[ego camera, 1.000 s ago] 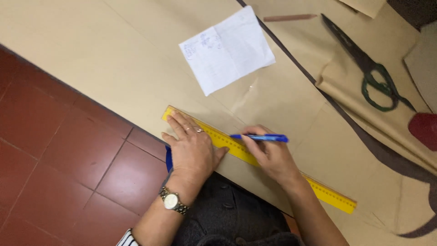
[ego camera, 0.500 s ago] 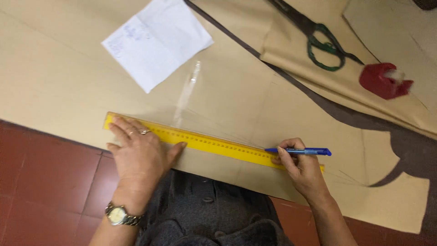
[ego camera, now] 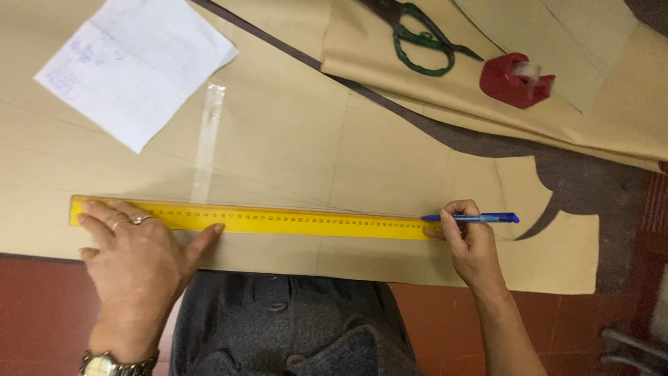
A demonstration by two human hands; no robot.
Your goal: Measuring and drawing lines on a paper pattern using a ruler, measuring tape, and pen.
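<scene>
Compared with the view a second earlier, the right hand (ego camera: pixel 473 247) has travelled from beside the left hand (ego camera: pixel 139 261) to the far right end of the yellow ruler (ego camera: pixel 292 221), and the two hands now sit well apart; the ruler, tilted before, now lies nearly level across the view. The left hand lies flat with fingers spread, pressing down the ruler's left end; a ring shows on one finger and a wristwatch (ego camera: pixel 111 363) on the wrist. The right hand pinches a blue pen (ego camera: pixel 473 218) between thumb and fingers, the pen lying almost horizontal with its tip at the ruler's right end. The ruler rests on a large sheet of tan paper (ego camera: pixel 292 146), near its lower edge, crossing a strip of clear tape (ego camera: pixel 207 136). Farther off lie a white note sheet (ego camera: pixel 139 66), green-handled scissors (ego camera: pixel 417 42) and a red tape dispenser (ego camera: pixel 515 80) on a second tan sheet. Dark red floor tiles (ego camera: pixel 35 320) border the paper below, where the person's grey garment (ego camera: pixel 278 327) shows.
</scene>
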